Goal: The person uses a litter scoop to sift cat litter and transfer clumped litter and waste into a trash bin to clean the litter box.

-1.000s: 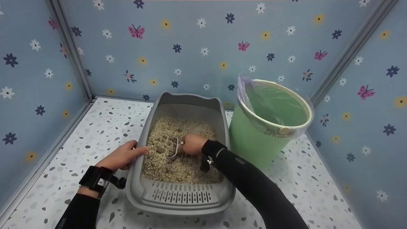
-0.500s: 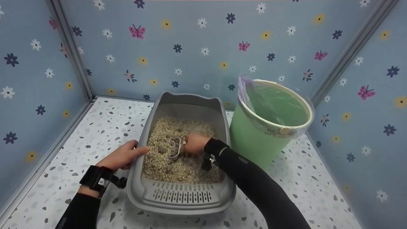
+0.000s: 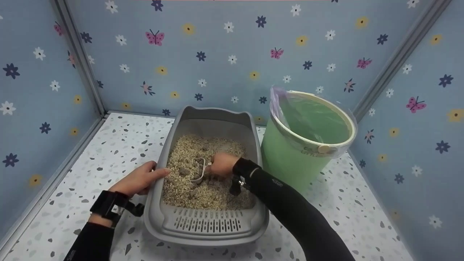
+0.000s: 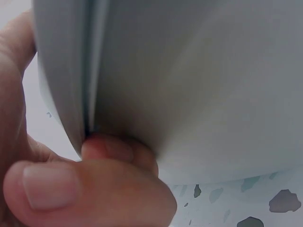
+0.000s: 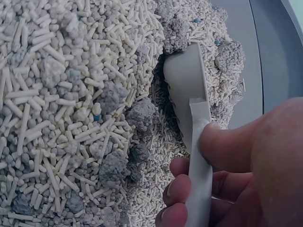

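A grey litter box (image 3: pixel 206 239) holds pale pellet cat litter (image 3: pixel 217 197) with several darker grey clumps (image 5: pixel 142 114) in it. My right hand (image 3: pixel 223 165) grips the handle of a light grey litter scoop (image 5: pixel 187 78), thumb on top and fingers curled beneath. The scoop's blade is partly sunk in the litter, tipped on its side, with clumps lying against it. At the left side of the box, my left hand (image 3: pixel 139 177) grips the rim, thumb over the top. In the left wrist view its fingers (image 4: pixel 113 189) curl under the box's outer edge.
A green bin (image 3: pixel 290 163) with a clear plastic liner (image 3: pixel 279 101) stands right of the box, close beside it. Flower-patterned blue walls (image 3: pixel 217 47) enclose the back and sides. The floor (image 3: pixel 83 174) is white with grey speckles.
My right hand and the scoop have shifted slightly to the right within the litter. The left hand keeps its hold on the rim.
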A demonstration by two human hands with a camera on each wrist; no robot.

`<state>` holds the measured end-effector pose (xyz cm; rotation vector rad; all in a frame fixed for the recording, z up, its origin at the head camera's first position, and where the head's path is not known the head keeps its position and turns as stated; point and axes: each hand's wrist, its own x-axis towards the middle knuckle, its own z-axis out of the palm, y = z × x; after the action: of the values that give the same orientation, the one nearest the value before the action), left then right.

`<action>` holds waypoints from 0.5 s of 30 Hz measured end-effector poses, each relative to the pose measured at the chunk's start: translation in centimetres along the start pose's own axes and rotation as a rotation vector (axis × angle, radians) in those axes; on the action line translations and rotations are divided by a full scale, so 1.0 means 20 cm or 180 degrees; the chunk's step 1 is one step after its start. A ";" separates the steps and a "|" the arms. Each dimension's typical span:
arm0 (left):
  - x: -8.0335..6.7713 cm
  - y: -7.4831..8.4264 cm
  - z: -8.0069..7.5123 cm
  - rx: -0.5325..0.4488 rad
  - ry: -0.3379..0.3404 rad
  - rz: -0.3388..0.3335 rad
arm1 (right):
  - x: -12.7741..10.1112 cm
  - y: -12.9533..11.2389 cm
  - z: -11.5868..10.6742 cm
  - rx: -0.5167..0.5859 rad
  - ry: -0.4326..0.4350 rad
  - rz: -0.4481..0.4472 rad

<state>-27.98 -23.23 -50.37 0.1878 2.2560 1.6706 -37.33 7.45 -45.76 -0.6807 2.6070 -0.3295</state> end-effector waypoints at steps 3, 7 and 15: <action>0.00 0.00 0.00 -0.0018 0.0000 -0.0015 | 0.00 0.00 0.00 0.0047 0.0013 0.0016; 0.00 0.00 0.00 -0.0023 0.0002 0.0000 | 0.01 0.01 0.00 0.0095 0.0001 0.0026; 0.00 0.00 0.00 0.0054 0.0023 0.0029 | 0.00 0.02 0.00 0.0167 -0.0004 0.0010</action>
<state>-27.89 -23.25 -50.41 0.1966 2.2787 1.6598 -37.55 7.69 -45.81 -0.6588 2.5883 -0.3947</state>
